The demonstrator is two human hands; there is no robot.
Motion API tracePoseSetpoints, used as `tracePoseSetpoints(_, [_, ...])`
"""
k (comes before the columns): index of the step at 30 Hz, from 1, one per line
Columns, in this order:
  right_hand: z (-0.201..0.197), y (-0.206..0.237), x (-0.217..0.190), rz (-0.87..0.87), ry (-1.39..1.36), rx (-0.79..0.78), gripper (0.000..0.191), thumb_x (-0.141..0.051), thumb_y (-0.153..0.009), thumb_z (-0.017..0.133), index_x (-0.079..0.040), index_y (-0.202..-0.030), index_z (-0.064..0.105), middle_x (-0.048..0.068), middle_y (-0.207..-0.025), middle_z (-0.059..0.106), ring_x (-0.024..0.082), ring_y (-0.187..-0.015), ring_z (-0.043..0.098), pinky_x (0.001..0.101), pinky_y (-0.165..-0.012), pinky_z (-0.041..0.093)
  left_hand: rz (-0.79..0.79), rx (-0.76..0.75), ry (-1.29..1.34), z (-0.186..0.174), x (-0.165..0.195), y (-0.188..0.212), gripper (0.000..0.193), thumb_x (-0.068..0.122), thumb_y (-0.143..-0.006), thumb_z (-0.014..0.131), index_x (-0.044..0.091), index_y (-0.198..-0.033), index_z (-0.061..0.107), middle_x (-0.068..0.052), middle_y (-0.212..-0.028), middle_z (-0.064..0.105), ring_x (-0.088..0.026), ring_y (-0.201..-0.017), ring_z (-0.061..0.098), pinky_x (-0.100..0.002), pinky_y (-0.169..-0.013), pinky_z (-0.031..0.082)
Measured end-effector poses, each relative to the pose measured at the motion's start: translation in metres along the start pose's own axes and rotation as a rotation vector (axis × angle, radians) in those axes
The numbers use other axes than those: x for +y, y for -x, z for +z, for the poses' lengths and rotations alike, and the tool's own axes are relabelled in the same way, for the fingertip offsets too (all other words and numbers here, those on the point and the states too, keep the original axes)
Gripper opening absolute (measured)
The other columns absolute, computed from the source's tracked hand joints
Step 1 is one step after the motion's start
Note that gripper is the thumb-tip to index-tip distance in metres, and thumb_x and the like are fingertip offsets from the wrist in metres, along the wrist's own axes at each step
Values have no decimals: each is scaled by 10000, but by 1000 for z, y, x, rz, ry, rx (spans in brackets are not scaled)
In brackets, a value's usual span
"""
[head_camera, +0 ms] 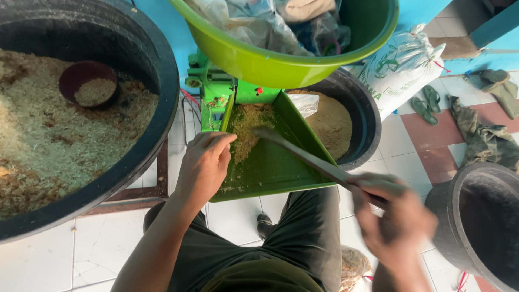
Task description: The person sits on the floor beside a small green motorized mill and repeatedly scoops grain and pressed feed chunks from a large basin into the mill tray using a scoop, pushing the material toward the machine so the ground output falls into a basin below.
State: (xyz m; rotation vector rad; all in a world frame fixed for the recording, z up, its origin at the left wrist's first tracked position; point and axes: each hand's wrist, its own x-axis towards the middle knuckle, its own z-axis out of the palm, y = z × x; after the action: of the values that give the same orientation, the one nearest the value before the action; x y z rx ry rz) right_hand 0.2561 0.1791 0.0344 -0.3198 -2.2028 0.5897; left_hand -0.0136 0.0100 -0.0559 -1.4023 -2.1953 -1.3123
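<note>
The right hand (397,216), blurred, grips a long stick (303,154) slanting up-left into the green chute (281,167); its tip meets the feed (246,127) beside the left hand (204,165), curled loosely on the chute's rim

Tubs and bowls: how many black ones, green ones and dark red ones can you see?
Black tubs: 3 (big left one, one behind the tray, right one)
Green bowls: 1
Dark red bowls: 1
Total: 5
</note>
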Motion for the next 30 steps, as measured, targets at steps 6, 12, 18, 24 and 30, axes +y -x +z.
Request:
tracePoseSetpoints(6, [-40,-3,-45,125,-96,-113,234,-15,-883,744,-33,-1049,580,131,-978,804,121,-728,743,214,-616,584,-23,49,-23,-2,5,-1,278,-33,-886,690,36,-1155,694,-113,-1119,722,-340,-1029,668,-439,-902,532])
tracePoseSetpoints(12, [43,-33,-38,-215,148,-185,248,-4,-893,772,-8,-1047,577,144,-1027,729,257,-874,751,339,-723,604,-14,5,-60,4,17,0,282,-32,-862,689,45,-1132,714,-101,-1094,727,-320,-1033,676,-443,-938,516])
tracePoseSetpoints(18, [62,-23,-30,-159,100,-50,246,45,-904,761,1,-1052,570,141,-1073,728,256,-877,736,325,-734,597,22,-66,-121,9,17,2,333,-23,-832,694,33,-1161,688,-116,-1132,710,-314,-1136,645,-464,-988,459])
tracePoseSetpoints(24, [95,-23,-13,-199,115,-88,231,60,-903,757,18,-1057,589,153,-1107,729,305,-893,715,378,-799,589,55,-111,-203,9,18,8,368,14,-799,721,48,-1162,673,-86,-1135,699,-286,-1191,607,-469,-1029,422])
tracePoseSetpoints(30, [52,10,-9,-47,65,41,216,51,-910,737,22,-1068,591,149,-1084,728,187,-877,759,284,-740,635,56,-69,-247,9,21,7,312,45,-838,720,65,-1147,686,-79,-1109,701,-278,-1194,607,-481,-1068,417])
